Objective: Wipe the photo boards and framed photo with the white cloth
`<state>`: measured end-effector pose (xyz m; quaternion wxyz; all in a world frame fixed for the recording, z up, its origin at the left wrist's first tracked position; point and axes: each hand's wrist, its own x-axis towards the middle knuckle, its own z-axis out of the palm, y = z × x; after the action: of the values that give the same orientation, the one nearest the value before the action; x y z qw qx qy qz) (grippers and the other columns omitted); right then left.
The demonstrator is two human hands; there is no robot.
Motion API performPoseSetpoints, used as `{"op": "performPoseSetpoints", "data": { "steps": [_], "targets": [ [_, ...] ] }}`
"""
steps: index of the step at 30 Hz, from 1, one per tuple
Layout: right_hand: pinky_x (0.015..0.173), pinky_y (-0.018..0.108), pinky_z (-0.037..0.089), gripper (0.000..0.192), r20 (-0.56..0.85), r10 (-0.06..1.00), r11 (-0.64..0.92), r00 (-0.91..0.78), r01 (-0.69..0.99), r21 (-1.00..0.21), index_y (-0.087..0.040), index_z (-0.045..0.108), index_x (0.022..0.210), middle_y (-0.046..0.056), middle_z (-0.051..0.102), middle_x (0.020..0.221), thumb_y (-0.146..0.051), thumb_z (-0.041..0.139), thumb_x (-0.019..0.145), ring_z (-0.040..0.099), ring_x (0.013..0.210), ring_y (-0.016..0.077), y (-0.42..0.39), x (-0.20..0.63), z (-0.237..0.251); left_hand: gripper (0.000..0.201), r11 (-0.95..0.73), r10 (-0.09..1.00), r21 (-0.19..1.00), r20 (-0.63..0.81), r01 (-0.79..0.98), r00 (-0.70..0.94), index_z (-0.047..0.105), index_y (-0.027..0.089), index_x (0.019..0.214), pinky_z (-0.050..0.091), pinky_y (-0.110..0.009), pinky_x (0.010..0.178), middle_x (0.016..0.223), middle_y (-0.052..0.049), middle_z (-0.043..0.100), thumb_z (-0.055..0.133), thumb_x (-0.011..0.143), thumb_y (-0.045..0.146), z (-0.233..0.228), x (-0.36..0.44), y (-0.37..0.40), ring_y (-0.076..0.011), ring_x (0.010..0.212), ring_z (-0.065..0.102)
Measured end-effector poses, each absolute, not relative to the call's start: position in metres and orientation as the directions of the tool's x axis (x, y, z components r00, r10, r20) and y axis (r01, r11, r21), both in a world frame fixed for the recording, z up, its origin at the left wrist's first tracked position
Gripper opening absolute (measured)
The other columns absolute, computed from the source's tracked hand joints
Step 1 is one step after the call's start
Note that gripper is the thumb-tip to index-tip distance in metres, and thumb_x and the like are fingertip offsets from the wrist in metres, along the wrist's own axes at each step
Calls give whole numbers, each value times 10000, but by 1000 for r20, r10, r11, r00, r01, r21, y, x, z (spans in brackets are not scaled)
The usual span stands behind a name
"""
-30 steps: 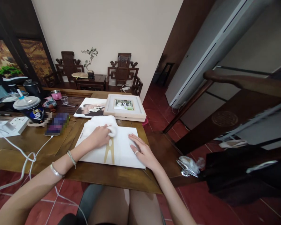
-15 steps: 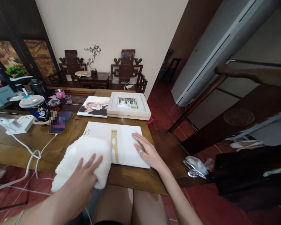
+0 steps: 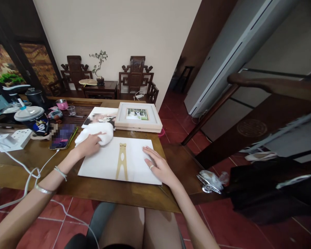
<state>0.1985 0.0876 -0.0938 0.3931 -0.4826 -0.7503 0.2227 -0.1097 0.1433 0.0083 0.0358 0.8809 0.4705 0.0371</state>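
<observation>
The left hand (image 3: pixel 86 147) presses a white fluffy cloth (image 3: pixel 95 133) on the far left corner of the white album (image 3: pixel 119 160) on the desk (image 3: pixel 28 155), while the right hand (image 3: pixel 158 166) lies flat, fingers spread, on its right edge.

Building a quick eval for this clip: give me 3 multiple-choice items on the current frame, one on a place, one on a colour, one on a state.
1. Where does the white cloth lie?
A. at the far left corner of the white board
B. on the floor
C. on the framed photo

2. What colour is the figure printed on the white board?
A. blue
B. gold
C. black

3. How does the right hand rest?
A. clenched on the cloth
B. lifted off the table
C. flat, palm down, on the board's right edge

Key: 1 A, the left hand presses the cloth there, just short of the framed photo. 2 B, a gold shape runs down the board's middle. 3 C, its fingers are spread flat on the board.
</observation>
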Motion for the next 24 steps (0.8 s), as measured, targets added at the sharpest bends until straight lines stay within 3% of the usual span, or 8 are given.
{"op": "performPoseSetpoints", "data": {
  "steps": [2,4,9,14,17,19,22,24],
  "targets": [
    [1124,513,307,400,372,902,430,-220,549,-717,-246,563,1288,83,537,1378,-349,480,911,411,1341,248,87,198,-93,413,-542,840,88,46,836,540,654,88,1016,302,-377,1117,1374,-36,539,349,772,-47,8,-114,143,-207,1321,417],
    [1125,510,304,401,360,907,420,-221,553,-720,-242,563,1288,87,536,1379,-347,478,910,408,1343,248,87,198,-92,389,-518,855,60,-9,853,519,662,80,970,301,-426,1114,1413,-67,492,355,768,-47,7,-114,131,-238,1342,393],
    [1128,516,295,414,339,913,407,-227,571,-713,-225,548,1303,94,519,1395,-340,465,914,393,1353,250,86,198,-91,344,-493,843,-18,-258,870,472,679,126,853,333,-498,1096,1509,-94,333,383,765,-26,5,-113,56,-278,1398,306],
    [1125,528,296,409,350,908,418,-231,570,-707,-244,543,1307,80,523,1393,-336,463,917,394,1352,253,86,198,-93,298,-549,781,132,-271,825,563,676,204,732,292,-469,1139,1512,2,332,477,657,-6,1,-125,-10,-243,1416,265],
    [1126,533,290,407,355,907,418,-225,565,-711,-257,545,1306,74,526,1390,-343,470,915,394,1352,257,86,199,-93,344,-528,785,184,-267,829,559,681,220,774,347,-358,1118,1509,64,322,430,691,-1,12,-123,-4,-190,1391,327],
    [1124,533,294,411,349,909,416,-228,564,-713,-249,545,1307,80,524,1392,-345,466,915,392,1353,256,85,199,-93,368,-502,808,177,-255,847,532,688,208,839,392,-306,1077,1495,44,355,384,757,17,21,-115,16,-178,1352,397],
    [1122,529,300,411,346,909,416,-231,555,-721,-252,545,1308,79,523,1392,-344,469,914,394,1352,255,85,199,-92,369,-488,826,133,-248,863,506,693,163,867,412,-322,1057,1457,-47,422,366,776,18,28,-100,54,-211,1321,444],
    [1123,526,301,408,351,908,417,-227,548,-725,-260,548,1305,74,525,1391,-343,475,912,398,1350,254,86,199,-91,374,-507,823,94,-243,857,513,687,130,903,396,-381,1067,1472,-102,387,369,758,-4,23,-91,78,-250,1343,409]
  ]
}}
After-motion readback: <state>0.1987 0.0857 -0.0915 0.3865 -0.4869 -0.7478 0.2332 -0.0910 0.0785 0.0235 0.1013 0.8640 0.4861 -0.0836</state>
